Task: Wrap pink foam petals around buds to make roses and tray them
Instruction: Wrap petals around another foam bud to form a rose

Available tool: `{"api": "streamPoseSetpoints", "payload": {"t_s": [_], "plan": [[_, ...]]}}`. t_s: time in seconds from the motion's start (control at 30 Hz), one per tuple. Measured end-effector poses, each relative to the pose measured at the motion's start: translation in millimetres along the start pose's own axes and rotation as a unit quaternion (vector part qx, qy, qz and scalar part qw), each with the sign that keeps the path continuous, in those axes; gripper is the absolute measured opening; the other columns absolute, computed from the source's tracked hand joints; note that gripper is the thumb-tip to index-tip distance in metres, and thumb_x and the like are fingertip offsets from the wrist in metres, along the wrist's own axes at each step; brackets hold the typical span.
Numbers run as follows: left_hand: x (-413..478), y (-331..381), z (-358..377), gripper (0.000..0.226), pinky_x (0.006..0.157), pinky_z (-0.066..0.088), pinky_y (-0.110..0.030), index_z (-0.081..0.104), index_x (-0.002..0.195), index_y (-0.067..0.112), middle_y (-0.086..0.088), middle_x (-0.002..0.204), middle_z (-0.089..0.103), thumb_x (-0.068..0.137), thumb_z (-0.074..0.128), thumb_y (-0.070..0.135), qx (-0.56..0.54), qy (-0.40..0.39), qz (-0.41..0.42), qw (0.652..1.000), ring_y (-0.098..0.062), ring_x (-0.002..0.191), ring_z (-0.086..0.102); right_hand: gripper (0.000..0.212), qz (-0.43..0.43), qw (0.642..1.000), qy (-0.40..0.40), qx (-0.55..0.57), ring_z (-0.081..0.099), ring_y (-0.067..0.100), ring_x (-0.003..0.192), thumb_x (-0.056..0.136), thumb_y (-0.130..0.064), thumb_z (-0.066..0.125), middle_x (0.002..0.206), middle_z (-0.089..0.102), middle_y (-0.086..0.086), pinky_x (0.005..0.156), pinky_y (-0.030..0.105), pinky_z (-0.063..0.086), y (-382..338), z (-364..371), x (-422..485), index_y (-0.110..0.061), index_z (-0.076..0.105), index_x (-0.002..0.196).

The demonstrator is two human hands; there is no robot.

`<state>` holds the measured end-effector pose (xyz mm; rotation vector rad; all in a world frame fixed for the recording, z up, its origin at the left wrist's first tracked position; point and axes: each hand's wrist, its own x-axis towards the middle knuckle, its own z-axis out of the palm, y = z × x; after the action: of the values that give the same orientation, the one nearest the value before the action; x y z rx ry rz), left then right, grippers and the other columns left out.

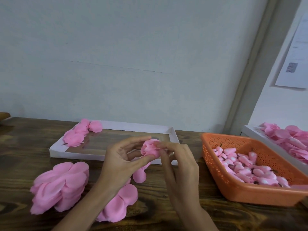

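A half-wrapped pink foam rose [149,148] is held above the table between both hands. My left hand [122,158] grips it from the left, thumb under it and fingers curled over its top. My right hand [175,160] pinches a petal edge on its right side. A loose petal [139,175] hangs below the rose. Behind the hands lies a shallow white tray [165,129] with several finished roses [80,133] in its far left corner. A stack of flat pink petals [60,185] sits at the near left, and more petals [120,203] lie under my left forearm.
An orange perforated basket [233,185] at the right holds several pink buds [241,167] with dark stems. A second white tray [256,136] with pink roses stands at the far right edge. The table is dark wood, against a pale wall.
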<state>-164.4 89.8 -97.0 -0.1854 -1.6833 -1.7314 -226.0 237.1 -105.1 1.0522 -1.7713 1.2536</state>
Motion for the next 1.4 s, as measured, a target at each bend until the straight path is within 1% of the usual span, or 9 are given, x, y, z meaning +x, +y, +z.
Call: {"api": "streamPoseSetpoints", "payload": {"t_s": [0.17,0.27,0.53,0.7,0.87,0.93,1.03,1.2,1.4], "plan": [[-2,2,-1,0.042,0.078,0.066,-0.039,0.082,0.104,0.031,-0.006,0.098,0.081,0.065,0.095,0.029,0.008,-0.013,-0.017,1.0,-0.03,0.094,0.078,0.02,-0.009,0.999,0.032,-0.005,0.061,0.004,0.087,0.096,-0.008,0.069,0.101,0.061,-0.019,0.069,0.024,0.05,2,3,-3,-0.026,0.07,0.104],[-2,1,-1,0.036,0.082,0.066,-0.044,0.083,0.102,0.03,-0.007,0.098,0.081,0.067,0.09,0.021,0.013,-0.02,-0.008,1.0,-0.031,0.095,0.077,0.012,0.0,0.999,0.036,-0.005,0.063,0.008,0.082,0.095,-0.009,0.071,0.093,0.065,-0.012,0.065,0.03,0.051,5,3,-6,-0.019,0.075,0.1],[-1,0,-4,0.034,0.083,0.065,-0.036,0.083,0.102,0.03,-0.006,0.102,0.081,0.07,0.093,0.026,0.006,-0.021,-0.004,1.0,-0.029,0.101,0.077,0.012,-0.012,0.999,0.001,0.031,0.064,0.013,0.083,0.09,-0.012,0.077,0.09,0.068,-0.008,0.066,0.034,0.053,6,0,-5,-0.016,0.076,0.102],[1,-1,-8,0.037,0.078,0.066,-0.037,0.083,0.101,0.027,-0.008,0.101,0.081,0.066,0.094,0.03,0.007,-0.013,-0.018,1.0,-0.03,0.098,0.078,0.021,0.009,0.993,-0.055,0.103,0.069,0.017,0.091,0.103,-0.019,0.06,0.099,0.073,-0.014,0.075,0.032,0.053,6,-9,0,-0.025,0.077,0.112],[3,-6,-12,0.041,0.077,0.064,-0.031,0.082,0.103,0.028,-0.006,0.105,0.081,0.063,0.092,0.031,-0.011,-0.006,-0.031,0.999,-0.026,0.101,0.078,0.022,0.066,0.982,-0.064,0.166,0.062,0.02,0.081,0.09,-0.01,0.08,0.089,0.065,-0.008,0.071,0.022,0.05,11,-9,4,-0.023,0.081,0.107],[5,-9,-13,0.045,0.081,0.065,-0.037,0.081,0.106,0.028,-0.008,0.108,0.08,0.063,0.092,0.03,-0.023,0.005,-0.041,0.999,-0.027,0.103,0.077,0.027,0.055,0.984,-0.069,0.156,0.061,0.018,0.084,0.086,-0.016,0.084,0.092,0.062,-0.01,0.073,0.018,0.049,10,-9,6,-0.024,0.08,0.111],[7,-12,-16,0.048,0.084,0.065,-0.042,0.079,0.11,0.026,-0.012,0.112,0.079,0.063,0.091,0.027,-0.053,0.014,-0.062,0.997,-0.031,0.105,0.076,0.031,0.017,0.99,-0.067,0.125,0.066,0.017,0.09,0.084,-0.014,0.088,0.101,0.069,-0.012,0.072,0.025,0.055,11,-8,5,-0.019,0.079,0.113],[4,-12,-15,0.039,0.072,0.065,-0.039,0.08,0.106,0.022,-0.014,0.107,0.079,0.068,0.089,0.027,-0.057,0.0,-0.07,0.996,-0.034,0.099,0.078,0.029,-0.031,0.997,-0.054,0.053,0.07,0.014,0.099,0.081,-0.009,0.091,0.115,0.073,-0.005,0.078,0.035,0.059,13,-2,-1,-0.015,0.08,0.107],[4,-11,-12,0.031,0.073,0.066,-0.037,0.082,0.093,0.026,-0.01,0.094,0.08,0.064,0.089,0.032,-0.028,0.003,-0.058,0.998,-0.03,0.091,0.078,0.029,-0.043,0.998,-0.011,0.037,0.07,0.011,0.089,0.082,-0.011,0.09,0.102,0.076,-0.006,0.074,0.027,0.059,14,2,-5,-0.011,0.078,0.108]]}}
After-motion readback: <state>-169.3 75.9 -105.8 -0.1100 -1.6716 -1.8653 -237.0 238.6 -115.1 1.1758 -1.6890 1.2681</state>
